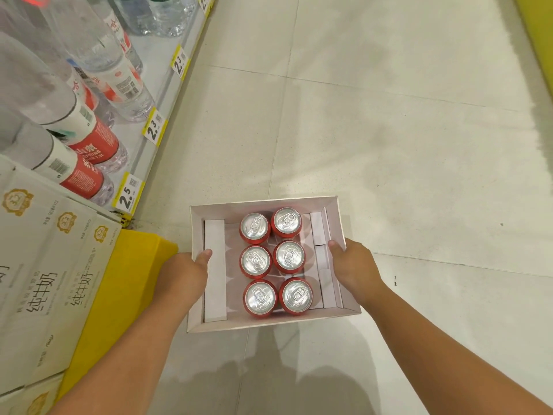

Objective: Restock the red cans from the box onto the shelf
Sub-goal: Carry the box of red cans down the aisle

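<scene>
Red cans (pixel 273 259), six of them in two rows, stood upright inside the white box (pixel 335 223) at lower centre of the frame. Left hand (pixel 182 274) gripped the box's left wall, right hand (pixel 356 265) its right wall, thumbs hooked inside, over pale floor tiles (pixel 389 130).

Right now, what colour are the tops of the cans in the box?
Silver tops on red cans in the white box; the head view shows them.
</scene>
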A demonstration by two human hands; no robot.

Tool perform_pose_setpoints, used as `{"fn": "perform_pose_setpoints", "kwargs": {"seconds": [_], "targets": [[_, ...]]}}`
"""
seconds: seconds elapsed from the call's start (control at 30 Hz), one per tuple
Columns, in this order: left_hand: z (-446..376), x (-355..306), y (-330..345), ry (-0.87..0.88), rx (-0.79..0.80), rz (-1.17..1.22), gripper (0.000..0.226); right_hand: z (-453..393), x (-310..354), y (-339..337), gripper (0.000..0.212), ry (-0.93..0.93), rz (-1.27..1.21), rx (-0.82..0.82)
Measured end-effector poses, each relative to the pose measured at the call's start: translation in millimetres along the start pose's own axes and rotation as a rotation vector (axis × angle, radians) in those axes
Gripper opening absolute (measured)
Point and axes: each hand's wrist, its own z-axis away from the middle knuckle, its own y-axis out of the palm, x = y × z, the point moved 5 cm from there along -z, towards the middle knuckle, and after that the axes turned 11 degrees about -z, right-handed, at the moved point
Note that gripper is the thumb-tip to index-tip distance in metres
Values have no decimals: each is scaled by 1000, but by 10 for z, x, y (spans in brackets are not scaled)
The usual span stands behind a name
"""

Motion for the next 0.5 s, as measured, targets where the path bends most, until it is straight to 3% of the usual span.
{"fn": "perform_pose_setpoints", "kwargs": {"seconds": [0.17, 0.5], "targets": [[486, -457, -1013, 94, -25, -8, 61, 472, 754, -909, 34, -33, -54, -60], [2228, -1455, -3547, 152, -46, -10, 57, 1944, 2522, -3194, 33, 10, -100, -107]]}}
